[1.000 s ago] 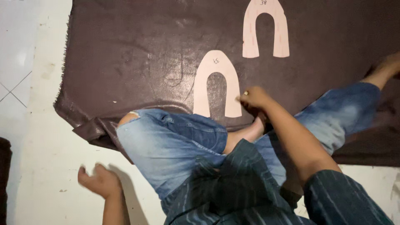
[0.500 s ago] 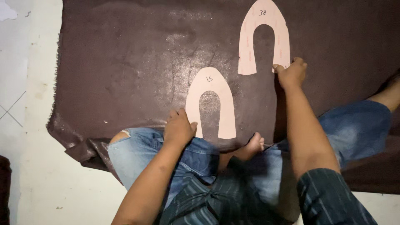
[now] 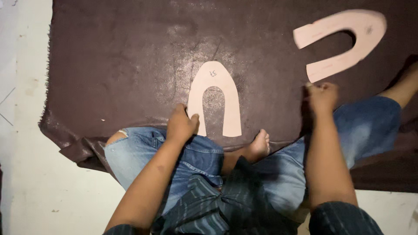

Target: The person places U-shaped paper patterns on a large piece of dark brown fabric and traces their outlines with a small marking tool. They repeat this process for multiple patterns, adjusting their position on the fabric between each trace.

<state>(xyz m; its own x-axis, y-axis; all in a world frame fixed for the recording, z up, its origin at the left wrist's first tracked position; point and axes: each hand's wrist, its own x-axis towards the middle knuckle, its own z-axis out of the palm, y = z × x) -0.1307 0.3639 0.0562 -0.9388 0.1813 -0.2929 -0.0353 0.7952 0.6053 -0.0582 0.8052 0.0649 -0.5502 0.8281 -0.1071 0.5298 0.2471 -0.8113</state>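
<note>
A dark brown leather sheet (image 3: 122,74) covers the pale floor (image 3: 21,174). The left hand (image 3: 180,124) presses its fingers flat on the near pink paper pattern (image 3: 215,102), holding nothing. The right hand (image 3: 323,95) is clenched, pinching the corner of the second pattern (image 3: 344,41). No cuts show; bare leather lies leftward.

Two pale pink horseshoe-shaped paper patterns lie on one sheet of dark brown leather (image 3: 122,69) spread over a white floor (image 3: 26,174): the near pattern (image 3: 215,102) by the person's knees, the far pattern (image 3: 344,41) toward the upper right. Two bare hands are in view, the left hand (image 3: 180,126) and the right hand (image 3: 322,95). One bare foot (image 3: 259,146) shows between the two denim-clad knees.
</note>
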